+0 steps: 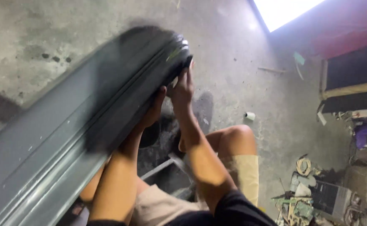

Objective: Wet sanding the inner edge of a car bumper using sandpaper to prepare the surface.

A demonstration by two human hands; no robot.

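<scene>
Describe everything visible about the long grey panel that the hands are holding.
The long grey panel looks like painted metal or hard plastic, with lengthwise ridges and grooves and a few pale specks. It slants from the lower left corner up toward the middle top, its upper end dark, rounded and motion-blurred. The left hand grips its lower edge near that end and the right hand clasps the end itself. It is held above the concrete floor.

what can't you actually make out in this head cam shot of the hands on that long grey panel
- Long grey panel: motion-blurred and cut off by the left and bottom edges, so its full length is unknown.
- Left hand: its fingers go behind the panel's end; grip unclear.
- Right hand: fingertips hidden at the dark end cap.
- Clutter on the floor, lower right: too small and dim to identify.
</scene>
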